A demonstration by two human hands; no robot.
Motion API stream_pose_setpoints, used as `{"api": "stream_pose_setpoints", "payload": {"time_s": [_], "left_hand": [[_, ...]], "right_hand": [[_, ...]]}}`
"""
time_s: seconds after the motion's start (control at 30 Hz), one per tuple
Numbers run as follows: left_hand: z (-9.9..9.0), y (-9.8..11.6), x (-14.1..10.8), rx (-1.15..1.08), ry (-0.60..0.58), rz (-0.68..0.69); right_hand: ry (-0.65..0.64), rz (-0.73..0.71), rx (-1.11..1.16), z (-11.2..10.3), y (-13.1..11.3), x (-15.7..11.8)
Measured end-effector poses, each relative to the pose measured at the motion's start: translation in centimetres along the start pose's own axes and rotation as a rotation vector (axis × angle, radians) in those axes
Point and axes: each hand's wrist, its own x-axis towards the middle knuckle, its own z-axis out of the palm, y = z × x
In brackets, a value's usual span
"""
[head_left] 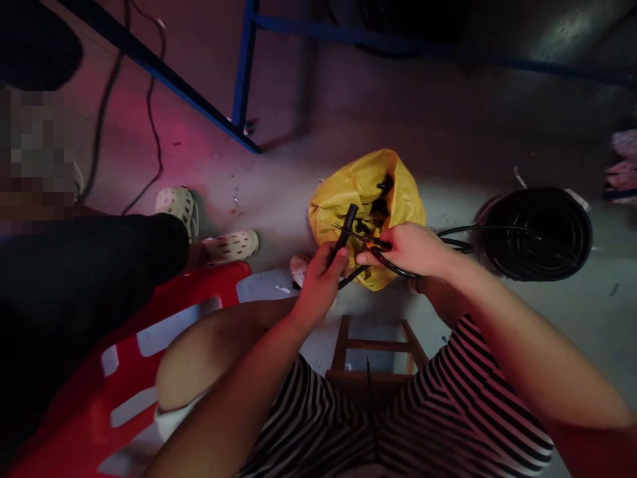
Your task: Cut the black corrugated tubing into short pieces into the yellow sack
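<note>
My left hand (pixel 326 267) is closed around a short black ribbed tube (pixel 350 218), which tilts up out of the fist. In my right hand (pixel 405 247) is a pair of scissors (pixel 369 241) with dark blades and some orange near the pivot; the blades point left, close to the tube. A black cable (pixel 393 267) loops below the right hand, and whether that hand also grips it I cannot tell. Beneath both hands stands an open yellow bag (pixel 343 176) with dark pieces inside.
At the right lies a coil of black cable (pixel 540 232) on the floor, a strand running toward my right hand. A red plastic stool (pixel 223 279) and a seated person in dark trousers (pixel 99 272) are at the left. A blue metal frame (pixel 243 73) stands ahead; a wooden stool (pixel 378 345) is below.
</note>
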Motion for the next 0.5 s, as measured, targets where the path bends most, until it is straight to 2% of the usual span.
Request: {"api": "stream_pose_setpoints", "payload": {"time_s": [0.2, 0.5], "left_hand": [[0.3, 1.4, 0.1, -0.013, 0.011, 0.032], [1.1, 1.4, -0.9, -0.031, -0.015, 0.084]], "right_hand": [[0.017, -0.022, 0.027, -0.8, -0.5, 0.0], [0.042, -0.057, -0.025, -1.1, 0.2, -1.5]]}}
